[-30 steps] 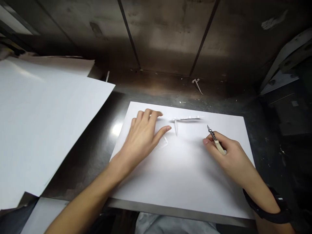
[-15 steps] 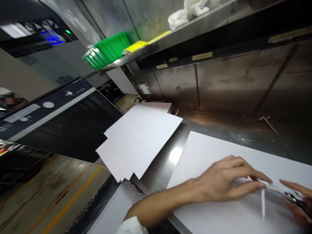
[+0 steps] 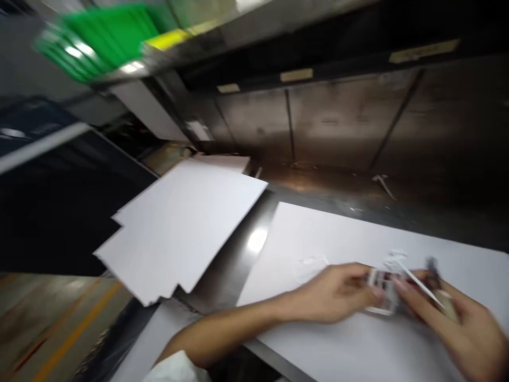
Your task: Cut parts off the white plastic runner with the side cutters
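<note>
Over a large white sheet [image 3: 302,228] on the metal table, my left hand [image 3: 338,292] pinches a small white frame-like part [image 3: 384,302]. My right hand [image 3: 457,313] reaches the same part from the right with its fingertips and also holds a tool with a pale handle [image 3: 448,306] and a dark end, blurred. A thin white branching piece [image 3: 417,281] shows by the right fingers; what holds it is unclear. Left of my left hand, a faint white thin piece [image 3: 312,265] lies on the sheet.
Stacked white sheets [image 3: 186,217] lie at the left on the table. A green basket [image 3: 107,40] sits on the shelf above. Behind is a metal wall [image 3: 330,122], with a white scrap [image 3: 384,185] near its foot. A dark machine [image 3: 59,207] stands far left.
The view has shifted right, so the surroundings appear further left. My hands have come together around the white part, and my right hand is now more fully in view.
</note>
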